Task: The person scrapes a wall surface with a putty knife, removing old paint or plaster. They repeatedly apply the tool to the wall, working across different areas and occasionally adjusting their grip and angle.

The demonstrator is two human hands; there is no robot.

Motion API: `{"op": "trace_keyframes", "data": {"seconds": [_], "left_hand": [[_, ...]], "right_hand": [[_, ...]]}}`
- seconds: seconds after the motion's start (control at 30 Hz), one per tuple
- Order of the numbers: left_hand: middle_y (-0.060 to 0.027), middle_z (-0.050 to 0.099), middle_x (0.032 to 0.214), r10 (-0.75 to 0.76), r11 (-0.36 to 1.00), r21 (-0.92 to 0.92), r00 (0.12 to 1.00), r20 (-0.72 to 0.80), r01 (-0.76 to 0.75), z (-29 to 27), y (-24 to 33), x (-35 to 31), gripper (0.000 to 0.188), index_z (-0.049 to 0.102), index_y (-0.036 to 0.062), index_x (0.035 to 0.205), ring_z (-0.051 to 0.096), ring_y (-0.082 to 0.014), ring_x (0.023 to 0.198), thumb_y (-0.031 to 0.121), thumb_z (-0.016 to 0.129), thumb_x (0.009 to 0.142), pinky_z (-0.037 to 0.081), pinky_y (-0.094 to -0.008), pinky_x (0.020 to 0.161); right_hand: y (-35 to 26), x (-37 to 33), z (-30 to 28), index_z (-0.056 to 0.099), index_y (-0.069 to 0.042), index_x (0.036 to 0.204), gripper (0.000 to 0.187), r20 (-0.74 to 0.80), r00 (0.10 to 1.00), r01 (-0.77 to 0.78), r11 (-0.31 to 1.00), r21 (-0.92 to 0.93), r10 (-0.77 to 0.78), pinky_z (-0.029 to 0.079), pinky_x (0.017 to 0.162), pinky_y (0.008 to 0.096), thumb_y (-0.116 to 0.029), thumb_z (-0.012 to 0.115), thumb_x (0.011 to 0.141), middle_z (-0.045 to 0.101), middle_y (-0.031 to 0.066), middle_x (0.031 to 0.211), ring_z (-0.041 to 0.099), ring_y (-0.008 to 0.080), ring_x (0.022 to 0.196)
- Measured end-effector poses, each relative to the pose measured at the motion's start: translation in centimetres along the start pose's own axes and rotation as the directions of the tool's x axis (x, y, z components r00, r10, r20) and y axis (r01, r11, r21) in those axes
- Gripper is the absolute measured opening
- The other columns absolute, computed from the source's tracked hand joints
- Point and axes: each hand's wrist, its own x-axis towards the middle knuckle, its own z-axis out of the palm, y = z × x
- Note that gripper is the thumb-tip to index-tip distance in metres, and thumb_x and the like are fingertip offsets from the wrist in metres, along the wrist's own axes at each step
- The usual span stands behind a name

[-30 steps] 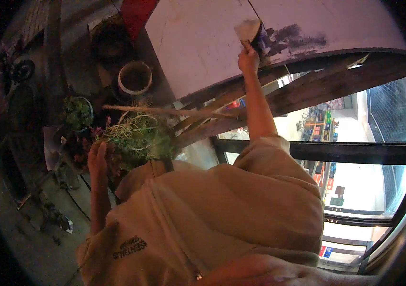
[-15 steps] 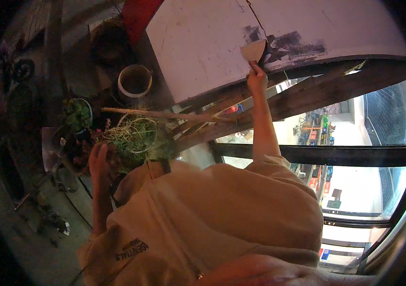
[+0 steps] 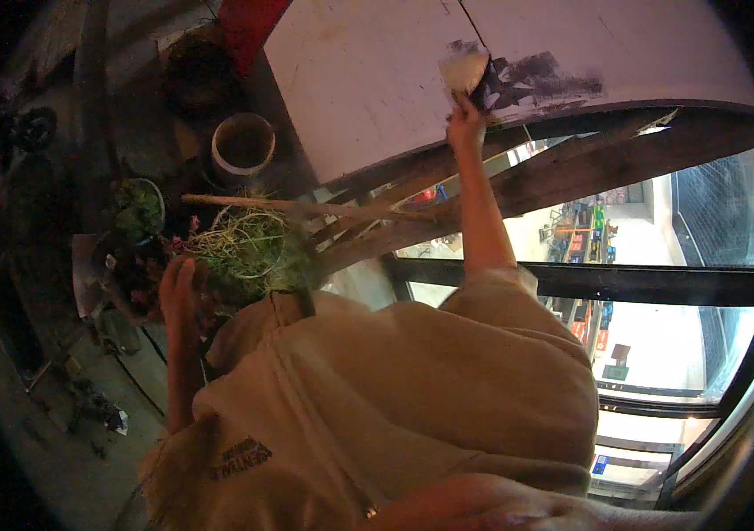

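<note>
My right hand (image 3: pixel 466 126) reaches up and grips a putty knife (image 3: pixel 463 71) with a wide, pale, fan-shaped blade. The blade lies against a white panel (image 3: pixel 359 97), at the left end of some dark smears (image 3: pixel 536 78). A thin dark seam runs down the panel to the blade. At lower left, my left hand (image 3: pixel 179 288) is raised beside grassy plants (image 3: pixel 248 243), its fingers stretched upward. I see nothing held in it, though the foliage and shadow hide part of that hand.
A round white-rimmed bucket (image 3: pixel 244 146) stands left of the panel, near a small potted plant (image 3: pixel 136 211). A wooden stick (image 3: pixel 306 208) crosses over the grass. Dark beams (image 3: pixel 607 177) run under the panel's edge, with window panes (image 3: pixel 642 345) at right.
My right hand and the putty knife have shifted slightly up and left over the panel. My left hand stays by the plants, and the whole view has moved a little.
</note>
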Motion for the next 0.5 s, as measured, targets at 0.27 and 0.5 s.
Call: {"op": "trace_keyframes", "data": {"seconds": [0.27, 0.5], "left_hand": [[-0.0076, 0.065, 0.093, 0.214, 0.953, 0.127, 0.907, 0.362, -0.275, 13.6, 5.0, 1.9, 0.031, 0.061, 0.0015, 0.109, 0.061, -0.0187, 0.085, 0.027, 0.052, 0.094, 0.048, -0.0351, 0.075], [-0.0145, 0.064, 0.096, 0.328, 0.729, 0.256, 0.653, 0.683, -0.634, 34.4, 5.2, 7.6, 0.047, 0.059, 0.003, 0.111, 0.062, -0.0283, 0.089, 0.045, 0.044, 0.096, 0.046, -0.0352, 0.079]], "right_hand": [[5.7, -5.8, 5.0, 0.054, -0.002, 0.115, 0.024, 0.004, 0.973, -0.196, 0.816, 0.545, 0.231, 0.049, 0.074, 0.033, -0.008, 0.049, 0.093, 0.063, 0.0138, 0.102, 0.061, 0.0212, 0.083], [1.3, -8.0, 5.0, 0.052, -0.004, 0.109, 0.016, -0.195, 0.976, -0.03, 0.944, 0.328, 0.099, 0.047, 0.06, 0.0289, -0.009, 0.045, 0.095, 0.059, 0.0059, 0.095, 0.055, 0.015, 0.072]]}}
